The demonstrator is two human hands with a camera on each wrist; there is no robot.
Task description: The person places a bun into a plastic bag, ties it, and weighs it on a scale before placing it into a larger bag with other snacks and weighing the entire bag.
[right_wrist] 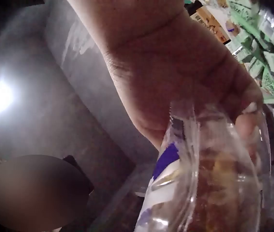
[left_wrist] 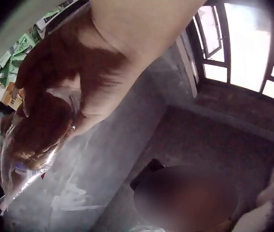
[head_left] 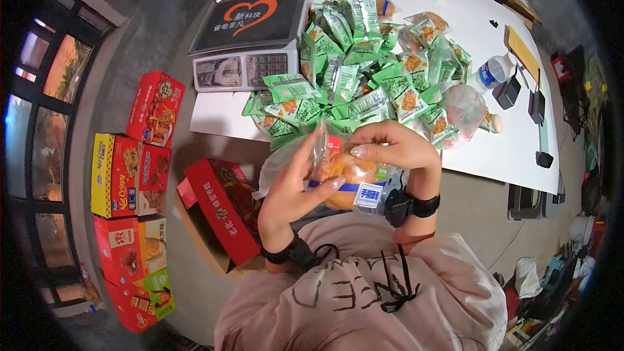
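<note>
A clear plastic bag with a round golden-brown bun (head_left: 351, 172) is held between both hands in front of the chest, a blue band and white label across it. My left hand (head_left: 292, 185) grips its left side, thumb on the front. From the upper right my right hand (head_left: 400, 146) pinches the bag, thumb near the top. In the left wrist view the left hand (left_wrist: 74, 72) curls round the wrapped bun (left_wrist: 35, 130). The right wrist view has the right hand (right_wrist: 185, 72) around the clear wrapper (right_wrist: 214, 179). Green snack packets (head_left: 338, 84) lie heaped just beyond.
On the white table (head_left: 513, 149) are a dark-lidded box (head_left: 250, 19), a water bottle (head_left: 492, 73) and small black devices (head_left: 507, 93). An open red carton (head_left: 221, 214) stands left of the body. More snack boxes (head_left: 123, 175) line the floor at far left.
</note>
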